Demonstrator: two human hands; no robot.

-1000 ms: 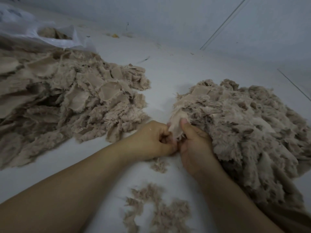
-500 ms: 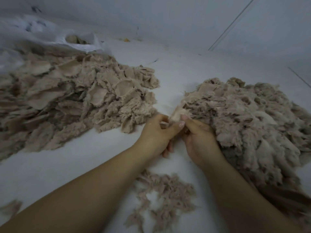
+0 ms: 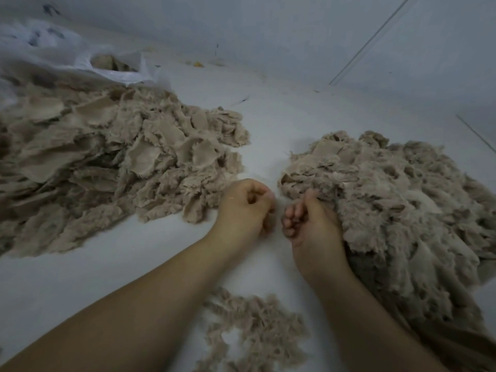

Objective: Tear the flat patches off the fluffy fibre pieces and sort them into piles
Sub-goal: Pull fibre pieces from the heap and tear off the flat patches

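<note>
Though curled, left hand (image 3: 245,208) and right hand (image 3: 308,221) both empty; beige fibre (image 3: 110,63) inside white bag (image 3: 53,53).

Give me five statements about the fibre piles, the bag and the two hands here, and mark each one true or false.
1. The left hand and the right hand are apart, not touching. True.
2. The right hand rests against the fluffy pile on the right. True.
3. The left hand lies on top of the pile with flat patches. False: it is beside that pile's near edge, over the white surface.
4. A small scatter of fibre lies between the forearms. True.
5. The white plastic bag sits at the far right. False: it is at the far left, behind the patch pile.
</note>
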